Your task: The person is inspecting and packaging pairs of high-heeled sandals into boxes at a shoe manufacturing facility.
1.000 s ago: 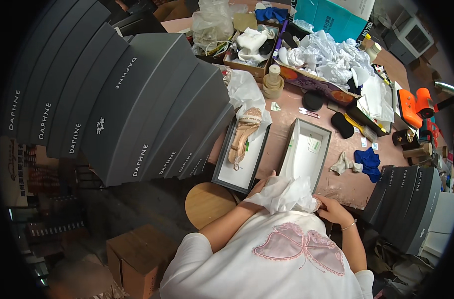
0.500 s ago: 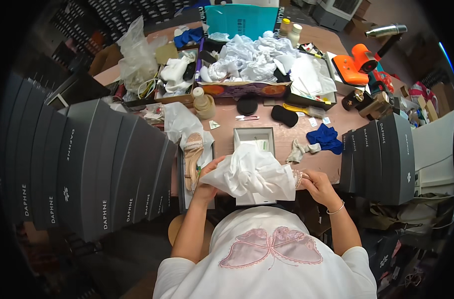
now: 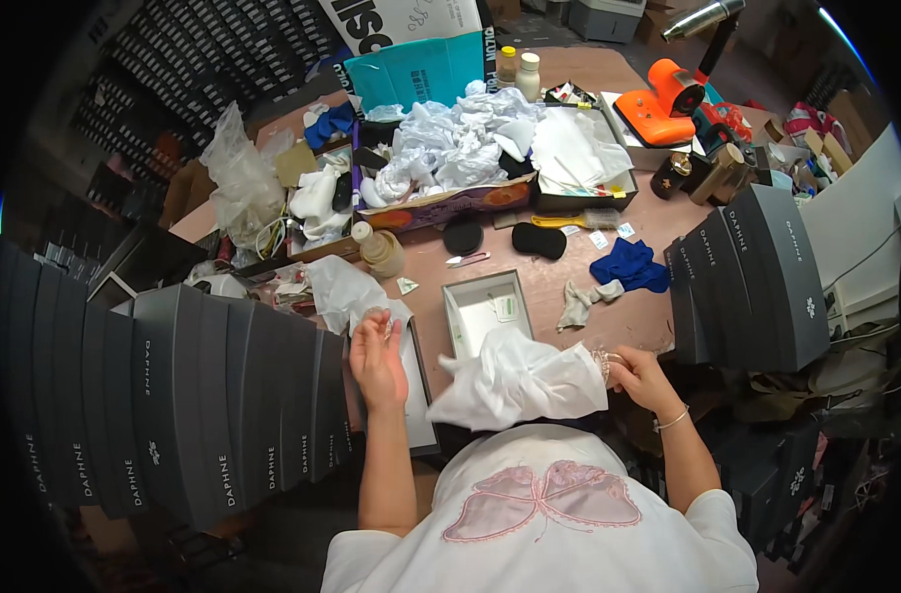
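My right hand (image 3: 642, 380) is closed on the sparkly strap of a sandal (image 3: 601, 366). White tissue paper (image 3: 525, 383) wraps the rest of that sandal and hangs over the near end of an open grey box with a white inside (image 3: 467, 318). At the left, my left hand (image 3: 378, 371) is raised over a second open box (image 3: 418, 400), its fingers closed around the glittery strap of another sandal (image 3: 387, 322). Most of that sandal is hidden behind the hand. Crumpled tissue (image 3: 344, 294) lies at the far end of the second box.
Dark shoe boxes stand in rows at left (image 3: 189, 395) and right (image 3: 752, 277). Across the back are a carton of crumpled paper (image 3: 450, 198), a bottle (image 3: 376, 252) and an orange tool (image 3: 658, 114). Blue cloth (image 3: 630, 265) and black pads (image 3: 539, 240) lie mid-table.
My left hand has let go of the tissue bundle and moved up and left onto the sandal in the left box. My right hand still holds the wrapped sandal, now tilted slightly.
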Available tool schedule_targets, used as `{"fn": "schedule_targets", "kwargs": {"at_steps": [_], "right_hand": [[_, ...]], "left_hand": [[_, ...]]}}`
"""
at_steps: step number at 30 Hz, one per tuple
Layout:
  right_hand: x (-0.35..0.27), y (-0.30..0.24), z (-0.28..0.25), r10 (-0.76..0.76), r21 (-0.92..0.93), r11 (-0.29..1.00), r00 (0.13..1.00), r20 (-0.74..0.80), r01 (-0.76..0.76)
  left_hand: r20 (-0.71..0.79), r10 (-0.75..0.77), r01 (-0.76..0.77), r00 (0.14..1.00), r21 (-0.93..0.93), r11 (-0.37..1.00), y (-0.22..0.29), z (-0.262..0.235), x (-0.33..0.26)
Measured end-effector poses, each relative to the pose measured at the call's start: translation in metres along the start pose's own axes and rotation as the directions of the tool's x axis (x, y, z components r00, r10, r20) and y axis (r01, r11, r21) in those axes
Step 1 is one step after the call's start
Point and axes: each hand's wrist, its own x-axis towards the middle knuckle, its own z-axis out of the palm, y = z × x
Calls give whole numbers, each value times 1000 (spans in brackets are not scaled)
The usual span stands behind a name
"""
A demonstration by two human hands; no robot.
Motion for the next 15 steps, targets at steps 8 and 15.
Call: {"fn": "schedule_targets", "kwargs": {"at_steps": [8, 15], "right_hand": [[9, 5, 12, 19, 109, 994, 999, 29, -22], [-1, 27, -16, 85, 231, 970, 996, -39, -74]], "left_hand": [[261, -411, 193, 873, 589, 785, -38, 14, -36], [-148, -110, 125, 983, 94, 988, -14, -4, 6]]}}
